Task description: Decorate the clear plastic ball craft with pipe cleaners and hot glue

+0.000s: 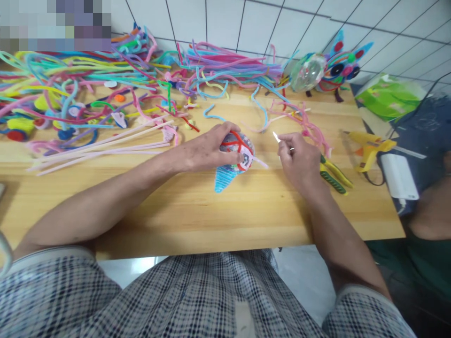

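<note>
My left hand is closed over a small round craft head wrapped in red and grey pipe cleaner. A blue ribbed, ear-like triangle points from it toward me, and a pale pink pipe cleaner sticks out at its right. To the right, just above the table, my right hand pinches a small white pointed piece, its kind unclear. Pliers with green and yellow handles lie beside my right wrist, their jaws hidden behind the hand.
Many coloured pipe cleaners cover the back and left of the table. A finished blue-eared figure stands at the back right. A yellow glue gun and a white box lie at the right edge, near another person's arm.
</note>
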Action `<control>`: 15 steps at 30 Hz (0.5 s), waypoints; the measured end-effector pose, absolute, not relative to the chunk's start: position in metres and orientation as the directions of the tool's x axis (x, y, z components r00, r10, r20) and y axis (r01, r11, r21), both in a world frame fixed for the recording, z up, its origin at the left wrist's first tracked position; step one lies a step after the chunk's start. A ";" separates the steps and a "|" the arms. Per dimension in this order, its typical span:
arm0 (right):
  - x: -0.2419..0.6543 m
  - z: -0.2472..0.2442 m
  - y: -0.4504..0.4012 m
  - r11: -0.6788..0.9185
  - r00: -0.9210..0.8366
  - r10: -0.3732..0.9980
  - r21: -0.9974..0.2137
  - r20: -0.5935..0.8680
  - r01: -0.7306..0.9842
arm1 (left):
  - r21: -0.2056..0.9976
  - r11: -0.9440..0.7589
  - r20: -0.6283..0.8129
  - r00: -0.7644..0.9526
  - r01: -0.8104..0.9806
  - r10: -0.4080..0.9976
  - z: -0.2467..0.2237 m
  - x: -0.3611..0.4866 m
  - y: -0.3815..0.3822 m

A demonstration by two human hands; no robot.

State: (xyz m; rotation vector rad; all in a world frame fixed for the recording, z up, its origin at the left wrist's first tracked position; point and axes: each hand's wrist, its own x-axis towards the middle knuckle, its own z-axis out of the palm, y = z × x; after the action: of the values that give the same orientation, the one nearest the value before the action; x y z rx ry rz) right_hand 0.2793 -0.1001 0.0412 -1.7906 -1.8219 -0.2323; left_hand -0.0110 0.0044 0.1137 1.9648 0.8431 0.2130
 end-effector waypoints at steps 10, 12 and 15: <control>0.277 0.033 -0.099 0.149 -0.129 0.921 -0.028 0.368 0.988 | 0.822 -0.296 -0.197 0.730 0.487 0.654 0.115 -0.010 0.004; 0.275 0.038 -0.101 0.195 -0.142 0.895 -0.085 0.422 0.977 | 0.822 -0.303 -0.194 0.737 0.482 0.647 0.115 -0.010 0.004; 0.268 0.052 -0.109 0.284 -0.109 0.833 -0.250 0.543 0.926 | 0.818 -0.315 -0.189 0.743 0.481 0.642 0.115 -0.011 0.004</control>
State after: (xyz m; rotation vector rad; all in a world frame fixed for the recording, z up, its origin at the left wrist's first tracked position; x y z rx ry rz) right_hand 0.2684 -0.1087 0.0525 -1.5710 -1.9608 -0.2016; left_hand -0.0109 0.0038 0.1151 1.9754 0.8531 0.2099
